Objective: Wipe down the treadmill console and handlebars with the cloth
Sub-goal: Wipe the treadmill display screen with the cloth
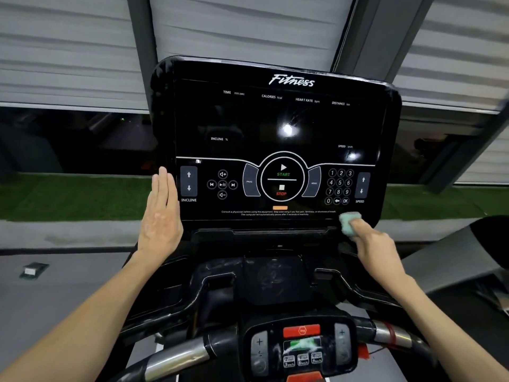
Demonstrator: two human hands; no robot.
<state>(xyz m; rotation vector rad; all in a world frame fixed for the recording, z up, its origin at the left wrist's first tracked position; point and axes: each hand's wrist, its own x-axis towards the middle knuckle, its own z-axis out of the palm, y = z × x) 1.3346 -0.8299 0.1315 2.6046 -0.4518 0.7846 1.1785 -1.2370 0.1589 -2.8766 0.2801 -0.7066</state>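
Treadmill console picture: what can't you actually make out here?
Head view:
- cloth: motion-blurred, partly covered by the right hand gripping it.
- left hand: whether it touches the console edge is unclear.
- fine print below STOP: too small to read fully.
- handlebars: ends cut off by the bottom edge.
- lower keypad: labels smeared, unreadable.

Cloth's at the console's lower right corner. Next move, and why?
Probably sweep the pale green cloth leftward across the glossy black console: the right hand pinches it at the bottom right corner; the flat left hand braces the left side.
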